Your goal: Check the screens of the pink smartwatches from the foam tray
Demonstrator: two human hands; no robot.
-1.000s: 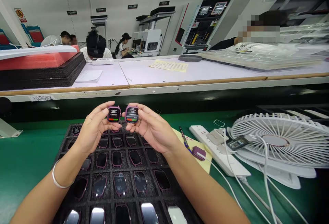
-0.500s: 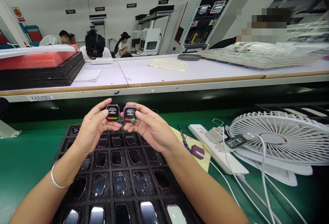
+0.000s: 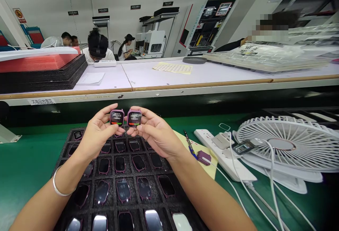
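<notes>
My left hand (image 3: 99, 130) grips a purple smartwatch body (image 3: 117, 115) by its edges, thumb at its lower left. A second purple smartwatch body (image 3: 134, 116) sits in the fingers of my right hand (image 3: 156, 130), with that thumb at its lower edge. Both lit screens face me, showing white text and a red-green bar. The two are side by side with a narrow gap. Below them a black foam tray (image 3: 113, 171) holds rows of similar strapless watches, mostly with dark screens; my forearms cover part of it.
On the right lie a white power strip (image 3: 225, 153), a white fan (image 3: 280, 142), cables, a pen (image 3: 190, 144) and a purple device (image 3: 203, 157) on yellow paper. Foam sheets (image 3: 39, 72) are stacked on the raised shelf at left. People sit beyond the shelf.
Both thumbs have slid down from the screens to the watches' lower edges, uncovering more of each screen. The watches have barely moved.
</notes>
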